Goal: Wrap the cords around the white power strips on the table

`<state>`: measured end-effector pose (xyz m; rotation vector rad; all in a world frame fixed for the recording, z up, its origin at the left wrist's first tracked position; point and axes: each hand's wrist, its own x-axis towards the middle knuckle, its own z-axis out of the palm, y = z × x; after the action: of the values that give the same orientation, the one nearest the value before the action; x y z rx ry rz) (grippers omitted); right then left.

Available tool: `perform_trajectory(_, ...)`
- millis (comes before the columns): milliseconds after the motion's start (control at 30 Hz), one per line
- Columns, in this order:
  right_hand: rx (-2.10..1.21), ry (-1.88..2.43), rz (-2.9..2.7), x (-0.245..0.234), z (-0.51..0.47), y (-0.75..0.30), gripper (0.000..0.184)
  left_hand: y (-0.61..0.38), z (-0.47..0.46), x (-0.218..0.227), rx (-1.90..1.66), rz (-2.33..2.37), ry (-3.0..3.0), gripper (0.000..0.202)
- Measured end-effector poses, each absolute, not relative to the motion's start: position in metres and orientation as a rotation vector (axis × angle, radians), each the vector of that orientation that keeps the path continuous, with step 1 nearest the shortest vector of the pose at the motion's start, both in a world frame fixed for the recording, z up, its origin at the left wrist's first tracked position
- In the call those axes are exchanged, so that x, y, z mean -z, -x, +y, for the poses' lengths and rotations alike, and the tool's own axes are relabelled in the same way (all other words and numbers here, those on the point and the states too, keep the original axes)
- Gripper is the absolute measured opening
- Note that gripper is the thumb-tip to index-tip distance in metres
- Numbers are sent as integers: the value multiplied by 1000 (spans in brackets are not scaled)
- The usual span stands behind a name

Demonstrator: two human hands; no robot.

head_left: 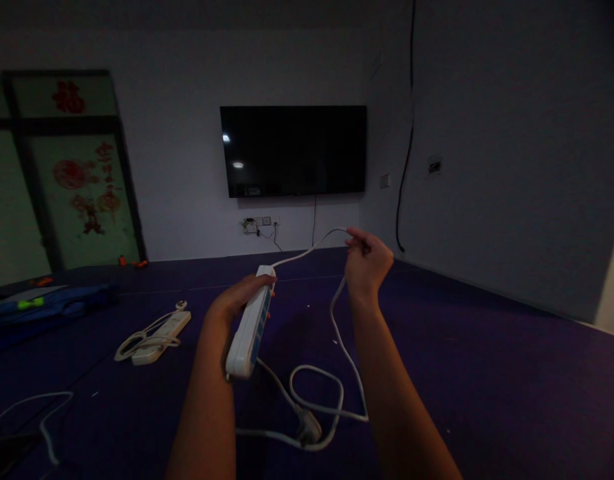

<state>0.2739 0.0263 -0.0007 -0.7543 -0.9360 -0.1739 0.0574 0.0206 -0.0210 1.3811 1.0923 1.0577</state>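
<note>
My left hand point(244, 293) is wrapped round a white power strip point(244, 343) with a blue socket face, held tilted above the purple surface. From the strip's far end its white cord point(307, 253) arcs over to my right hand point(367, 263), which pinches it between thumb and fingers. Beyond that hand, the cord drops and lies in loose loops on the surface. The cord's plug point(308, 425) rests among these loops, between my forearms.
A second power strip point(161, 338) with its cord wound round it lies to the left on the purple surface point(487, 393). Farther left are blue fabric point(61, 303) and another white cord point(49, 427). A television point(294, 152) hangs on the far wall above several wall sockets point(259, 225).
</note>
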Motion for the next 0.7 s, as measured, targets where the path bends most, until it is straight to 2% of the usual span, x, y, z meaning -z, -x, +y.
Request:
perform_trajectory(267,316,572,-858,-12,2,-267,29,-79,51,51,-932,1097,-1427,20)
perform_trajectory(500,223,582,-940,-9,9,-263,28,-94,78,78,-1049,1028,-1394,31)
perform_trajectory(700,158,596,-1022,-8,10,-257,29,-91,87,84,-1164,1052,-1384,33)
